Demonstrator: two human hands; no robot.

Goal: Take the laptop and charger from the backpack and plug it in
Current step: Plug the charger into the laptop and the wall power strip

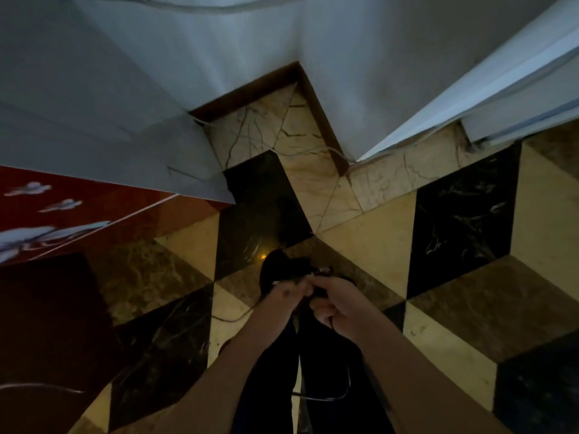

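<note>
Lower centre of frame: left hand (pixel 289 296) and right hand (pixel 336 303) meet, fingers of both curled, pinching a dark charger (pixel 282 272) w/ its plug tip (pixel 324 270) just above rt knuckles; thin cable (pixel 332 397) loops down over dark trousers. Patterned marble floor (pixel 376 245) below, red floral panel (pixel 62 214) at left. No legible brand/writing; laptop, backpack not visible.

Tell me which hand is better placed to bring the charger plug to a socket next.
Probably the right hand: its fingers curl round the black charger cable, near the metal tip. The left hand only pinches the same bundle. No socket is visible, so this is tentative.
</note>
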